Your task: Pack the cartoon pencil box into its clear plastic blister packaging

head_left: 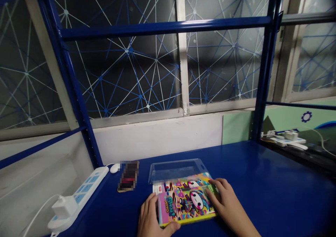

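A bright pink-and-yellow cartoon-printed box point(187, 203) lies tilted on the blue tabletop point(265, 181), held between my two hands. My left hand point(154, 215) grips its left and near edges, with the thumb along the bottom. My right hand point(223, 203) rests its fingers over the box's right side and a green patch on it. Partly under the box lies a second printed card point(181, 184) with similar cartoon art. Just behind that is a clear plastic blister tray point(175, 170), empty as far as I can see.
On the table's left are a pixelated phone point(128, 176), a white mouse point(114, 168), and a white power strip point(86, 191) with a plug and cable. Blue metal shelf uprights point(267, 62) and a crossbar frame a window. White equipment stands beyond the right edge.
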{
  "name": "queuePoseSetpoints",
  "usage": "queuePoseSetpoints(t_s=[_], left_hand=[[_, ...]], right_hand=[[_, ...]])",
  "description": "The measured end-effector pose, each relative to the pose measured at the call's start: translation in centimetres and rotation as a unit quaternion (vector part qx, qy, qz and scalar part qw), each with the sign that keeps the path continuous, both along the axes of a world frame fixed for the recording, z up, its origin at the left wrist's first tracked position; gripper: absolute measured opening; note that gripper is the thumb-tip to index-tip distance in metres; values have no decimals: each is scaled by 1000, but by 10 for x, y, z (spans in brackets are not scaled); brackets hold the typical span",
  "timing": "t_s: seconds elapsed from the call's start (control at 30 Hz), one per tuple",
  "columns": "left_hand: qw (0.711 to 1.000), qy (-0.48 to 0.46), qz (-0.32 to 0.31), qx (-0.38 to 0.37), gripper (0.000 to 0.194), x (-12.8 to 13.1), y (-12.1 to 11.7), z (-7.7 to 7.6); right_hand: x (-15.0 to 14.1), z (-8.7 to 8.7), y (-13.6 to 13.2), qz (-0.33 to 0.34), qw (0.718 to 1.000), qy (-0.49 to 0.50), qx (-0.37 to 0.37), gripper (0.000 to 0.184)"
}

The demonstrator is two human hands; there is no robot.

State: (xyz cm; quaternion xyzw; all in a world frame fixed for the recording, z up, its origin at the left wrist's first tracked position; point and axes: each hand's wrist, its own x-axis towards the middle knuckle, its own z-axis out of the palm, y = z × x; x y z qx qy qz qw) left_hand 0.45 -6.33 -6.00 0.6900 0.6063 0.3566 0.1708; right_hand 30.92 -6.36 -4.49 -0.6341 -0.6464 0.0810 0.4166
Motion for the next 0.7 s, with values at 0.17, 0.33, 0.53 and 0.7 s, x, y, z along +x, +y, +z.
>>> queuePoseSetpoints(t_s=[0.17, 0.33, 0.53, 0.7], left_hand=[[996, -21, 11, -85, 110, 4, -3, 10], [996, -41, 6, -78, 129, 2, -6, 14], [993, -57, 8, -99, 133, 1, -8, 20], [992, -60, 12, -114, 133, 4, -13, 31]], right_hand=[[-19, 13, -1, 48, 988, -146, 24, 29], [-61, 30, 4, 129, 959, -252, 1, 27], [-89, 32, 19, 132, 955, -266, 7, 24], [-88, 26, 21, 122, 951, -283, 18, 22]])
